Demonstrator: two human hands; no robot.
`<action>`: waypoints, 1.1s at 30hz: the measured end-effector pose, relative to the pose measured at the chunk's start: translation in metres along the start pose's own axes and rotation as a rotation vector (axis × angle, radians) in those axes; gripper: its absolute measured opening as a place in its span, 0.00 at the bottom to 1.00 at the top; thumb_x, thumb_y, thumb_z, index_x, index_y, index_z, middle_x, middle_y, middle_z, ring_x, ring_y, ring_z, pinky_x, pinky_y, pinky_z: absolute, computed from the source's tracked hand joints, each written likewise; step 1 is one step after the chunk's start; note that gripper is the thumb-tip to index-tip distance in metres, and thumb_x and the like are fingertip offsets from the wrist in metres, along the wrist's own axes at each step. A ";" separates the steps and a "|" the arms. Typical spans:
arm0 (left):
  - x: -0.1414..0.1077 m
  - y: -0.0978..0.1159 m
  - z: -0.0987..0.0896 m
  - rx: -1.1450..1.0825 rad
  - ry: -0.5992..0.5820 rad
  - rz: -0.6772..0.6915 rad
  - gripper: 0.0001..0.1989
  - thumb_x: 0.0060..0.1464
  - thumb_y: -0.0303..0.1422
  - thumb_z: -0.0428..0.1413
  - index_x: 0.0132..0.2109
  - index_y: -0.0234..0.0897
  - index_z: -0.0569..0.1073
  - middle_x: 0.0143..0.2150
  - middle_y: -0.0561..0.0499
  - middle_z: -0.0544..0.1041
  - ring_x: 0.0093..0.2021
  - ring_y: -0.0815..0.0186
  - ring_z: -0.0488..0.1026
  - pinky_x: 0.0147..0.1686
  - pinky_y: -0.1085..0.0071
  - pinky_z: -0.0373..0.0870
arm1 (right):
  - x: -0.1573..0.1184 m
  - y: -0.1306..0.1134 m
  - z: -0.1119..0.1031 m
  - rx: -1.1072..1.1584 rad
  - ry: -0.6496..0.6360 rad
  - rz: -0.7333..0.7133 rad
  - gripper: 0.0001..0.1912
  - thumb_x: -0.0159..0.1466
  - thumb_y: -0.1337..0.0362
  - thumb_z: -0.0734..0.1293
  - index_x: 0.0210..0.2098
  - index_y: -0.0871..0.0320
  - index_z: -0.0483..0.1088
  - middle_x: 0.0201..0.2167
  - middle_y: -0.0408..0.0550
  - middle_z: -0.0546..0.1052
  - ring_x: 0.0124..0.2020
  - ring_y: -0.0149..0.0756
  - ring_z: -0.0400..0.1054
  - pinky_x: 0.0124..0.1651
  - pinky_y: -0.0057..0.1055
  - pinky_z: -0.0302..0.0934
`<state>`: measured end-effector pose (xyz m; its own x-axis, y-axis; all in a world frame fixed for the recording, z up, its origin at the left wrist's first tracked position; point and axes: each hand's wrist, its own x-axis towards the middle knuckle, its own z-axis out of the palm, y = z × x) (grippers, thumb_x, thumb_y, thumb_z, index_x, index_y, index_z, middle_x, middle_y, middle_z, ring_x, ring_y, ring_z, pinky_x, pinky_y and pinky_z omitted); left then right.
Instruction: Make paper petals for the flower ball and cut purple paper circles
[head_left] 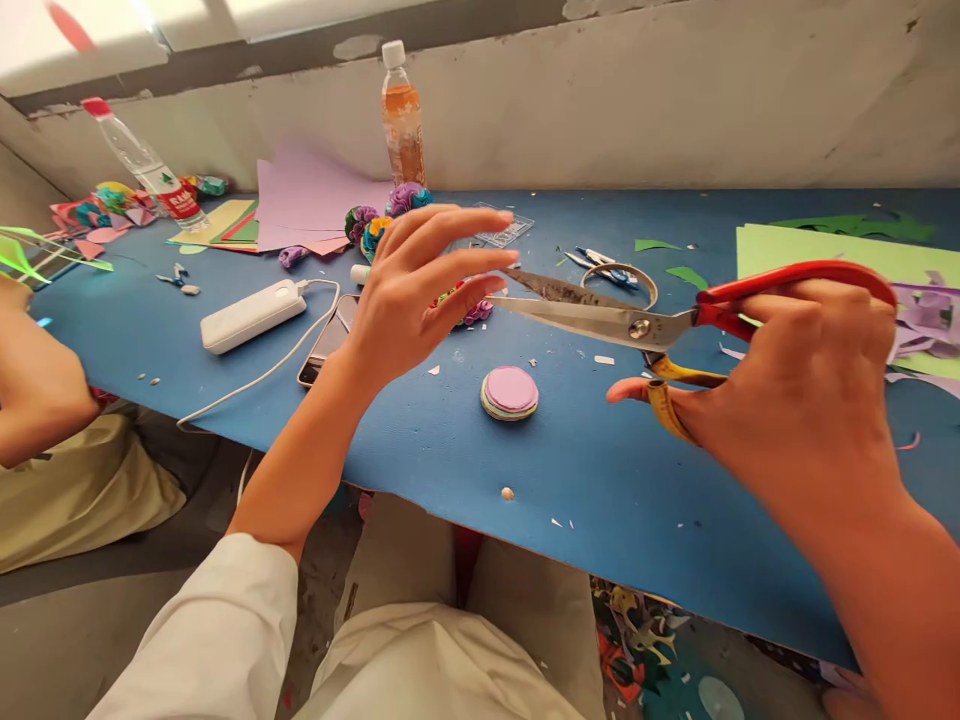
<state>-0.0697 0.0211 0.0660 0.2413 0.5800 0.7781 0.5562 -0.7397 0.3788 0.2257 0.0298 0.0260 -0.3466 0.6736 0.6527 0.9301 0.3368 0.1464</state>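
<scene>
My right hand (802, 370) grips the scissors (637, 326) by their red and yellow handles, the blades slightly apart and pointing left. Close to the blade tips is my left hand (420, 285), raised over the table with its fingers spread; nothing shows between them. Below and between the hands, a small stack of round paper pieces (510, 391), pink on top, lies on the blue table (435, 450). Colourful paper flowers (409, 198) sit behind my left hand, which partly hides them.
A phone (326, 345), a white power bank (253, 316) with a cable, two bottles, a tape ring (651, 280) and coloured paper sheets (315, 200) lie or stand around. Green paper (840, 262) is at right. Another person's arm (41, 380) is at far left.
</scene>
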 end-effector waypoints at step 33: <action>0.000 0.014 0.009 -0.118 0.085 -0.113 0.08 0.63 0.29 0.41 0.35 0.44 0.60 0.50 0.50 0.73 0.55 0.66 0.69 0.57 0.66 0.65 | -0.009 -0.007 -0.016 0.022 0.034 -0.110 0.53 0.55 0.26 0.46 0.58 0.67 0.57 0.51 0.70 0.65 0.55 0.60 0.62 0.48 0.62 0.57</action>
<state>-0.0552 0.0139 0.0671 0.1117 0.6340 0.7652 0.4779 -0.7094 0.5180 0.2243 0.0109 0.0309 -0.4420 0.6090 0.6586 0.8836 0.4223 0.2024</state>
